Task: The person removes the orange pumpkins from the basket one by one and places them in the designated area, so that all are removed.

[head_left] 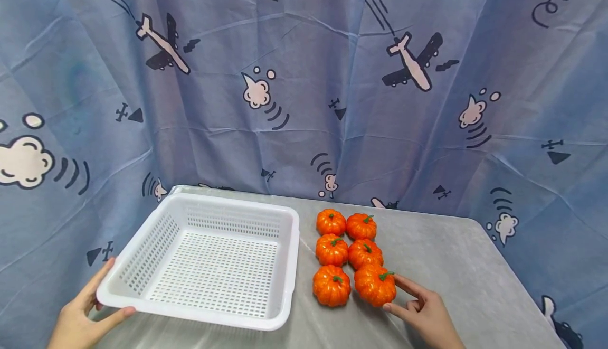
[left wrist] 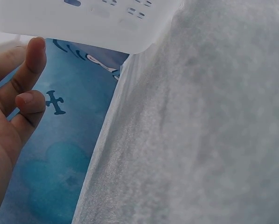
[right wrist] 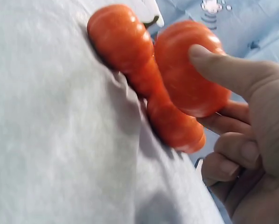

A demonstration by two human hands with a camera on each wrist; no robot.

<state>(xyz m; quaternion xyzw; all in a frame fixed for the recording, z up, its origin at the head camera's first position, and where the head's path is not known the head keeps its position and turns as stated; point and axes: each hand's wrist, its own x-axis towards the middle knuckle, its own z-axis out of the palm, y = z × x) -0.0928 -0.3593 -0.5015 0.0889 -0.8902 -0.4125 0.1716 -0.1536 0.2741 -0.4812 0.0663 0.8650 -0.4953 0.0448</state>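
Our right hand (head_left: 425, 309) pinches the near-right pumpkin (head_left: 374, 284), lower right; nudged neighbours could roll. Our left hand (head_left: 85, 312) grips the basket (head_left: 285, 264) corner, lower left.

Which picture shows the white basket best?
The head view: the whole white basket sits on the table, left hand holding its corner. The left wrist view shows only its underside edge; the right wrist view hardly shows it.
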